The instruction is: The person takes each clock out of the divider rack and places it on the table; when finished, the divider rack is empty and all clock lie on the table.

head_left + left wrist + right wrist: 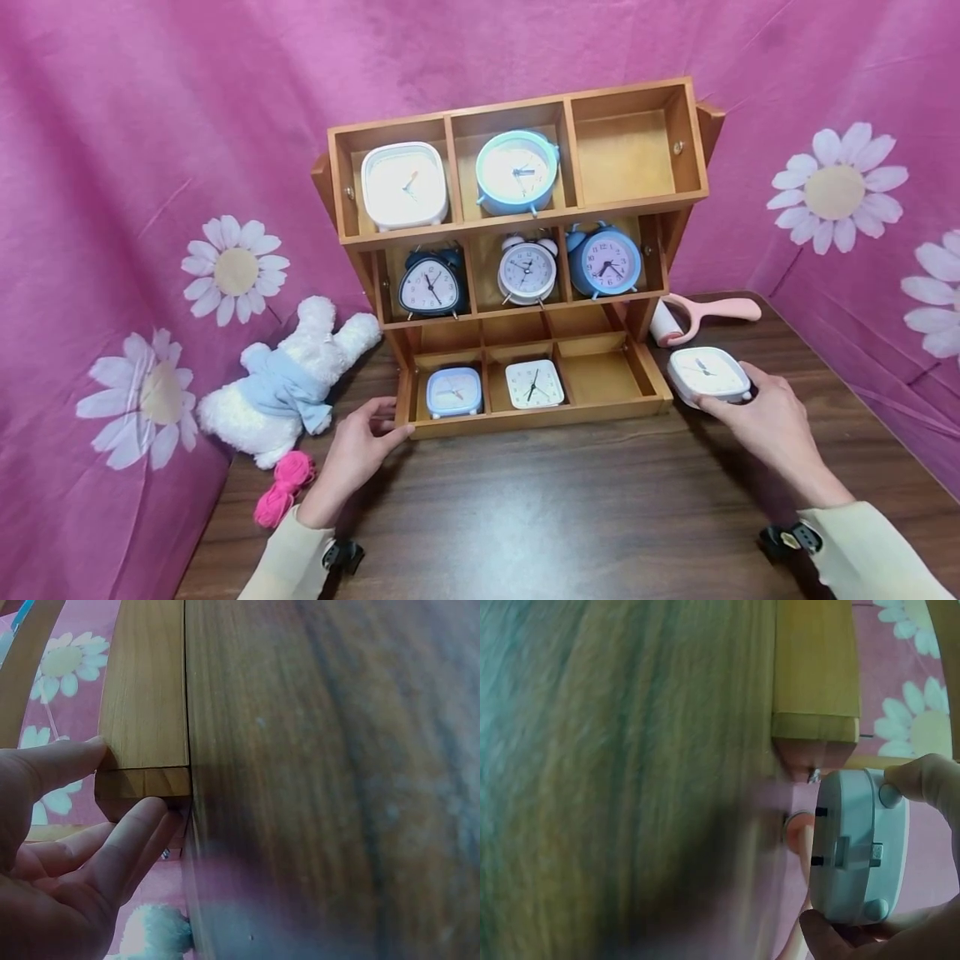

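Observation:
My right hand (772,417) grips a white square alarm clock (707,372) by its sides, right of the wooden display shelf (540,423). The right wrist view shows the clock's underside with its round feet (876,909). My left hand (362,446) holds the shelf's lower left corner, thumb at the front and fingers along the side. Bottom row: a blue-rimmed clock (454,392) and a white square clock (535,384); the right compartment is empty. Middle row: a dark clock (431,285), a white twin-bell clock (527,271) and a blue twin-bell clock (606,262).
On the top row stand a white clock (405,185) and a light-blue round clock (517,172). A pink-handled lint roller (720,309) lies behind the held clock. Left of the shelf are a white plush toy (288,383) and pink yarn balls (285,487). Pink curtains surround the table.

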`<state>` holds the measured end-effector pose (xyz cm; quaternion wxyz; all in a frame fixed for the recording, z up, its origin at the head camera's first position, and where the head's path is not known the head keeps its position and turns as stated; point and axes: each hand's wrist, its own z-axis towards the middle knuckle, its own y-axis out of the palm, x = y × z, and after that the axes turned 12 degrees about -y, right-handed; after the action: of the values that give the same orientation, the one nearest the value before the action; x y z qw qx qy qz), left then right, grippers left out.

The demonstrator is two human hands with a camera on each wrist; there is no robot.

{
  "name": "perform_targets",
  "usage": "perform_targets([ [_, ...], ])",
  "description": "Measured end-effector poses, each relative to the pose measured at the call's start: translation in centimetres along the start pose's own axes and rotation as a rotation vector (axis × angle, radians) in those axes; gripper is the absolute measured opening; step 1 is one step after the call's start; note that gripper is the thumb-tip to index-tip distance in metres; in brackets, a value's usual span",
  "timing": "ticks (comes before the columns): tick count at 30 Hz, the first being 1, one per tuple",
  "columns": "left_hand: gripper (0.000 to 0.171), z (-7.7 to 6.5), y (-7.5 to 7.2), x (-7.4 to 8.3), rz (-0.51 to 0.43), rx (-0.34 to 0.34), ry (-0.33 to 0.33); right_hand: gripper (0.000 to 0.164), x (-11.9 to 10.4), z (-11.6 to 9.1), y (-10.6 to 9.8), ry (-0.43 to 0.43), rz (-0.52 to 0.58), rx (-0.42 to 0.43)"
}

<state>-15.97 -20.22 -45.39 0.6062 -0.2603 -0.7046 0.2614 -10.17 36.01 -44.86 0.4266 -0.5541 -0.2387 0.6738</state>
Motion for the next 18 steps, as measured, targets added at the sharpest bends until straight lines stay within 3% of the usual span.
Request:
perform_targets([
  [18,0.048,-0.1,0.1,0.2,-0.01,0.0,-0.008,0.087,1.3,0.8,0.7,0.021,-0.013,-0.059],
])
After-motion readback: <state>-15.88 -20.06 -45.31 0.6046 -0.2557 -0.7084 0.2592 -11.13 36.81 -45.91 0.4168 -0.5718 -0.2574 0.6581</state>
